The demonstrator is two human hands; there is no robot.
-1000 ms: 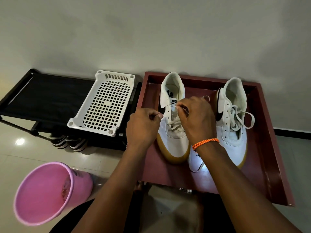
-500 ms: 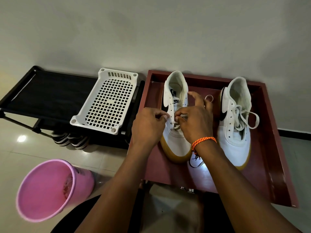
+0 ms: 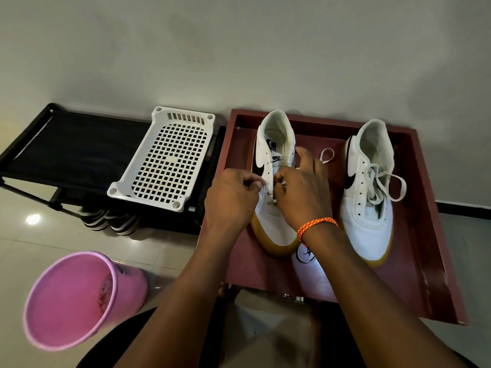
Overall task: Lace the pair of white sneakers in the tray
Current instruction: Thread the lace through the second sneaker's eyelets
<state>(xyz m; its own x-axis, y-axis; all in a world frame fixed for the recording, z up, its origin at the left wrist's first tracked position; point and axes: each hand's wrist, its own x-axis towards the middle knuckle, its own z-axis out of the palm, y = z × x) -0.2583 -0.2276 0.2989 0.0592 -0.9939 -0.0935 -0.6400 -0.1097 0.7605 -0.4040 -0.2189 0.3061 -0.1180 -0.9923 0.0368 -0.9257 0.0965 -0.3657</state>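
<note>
Hands: left hand (image 3: pixel 233 197) and right hand (image 3: pixel 300 192) both pinching lace ends over the left sneaker (image 3: pixel 273 181), at ten o'clock in the tray (image 3: pixel 430 235).
Risk: lace slips, skips an eyelet.
Right sneaker (image 3: pixel 369 192): two o'clock, lace (image 3: pixel 385 187) loose, may snag.

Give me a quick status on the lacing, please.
Left hand and right hand pinching lace at left sneaker. Right sneaker loosely laced. Nothing obstructing.

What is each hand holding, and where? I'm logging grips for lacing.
Both hands pinch the lace at the left sneaker: left hand at its left eyelet row, right hand over the tongue.
</note>
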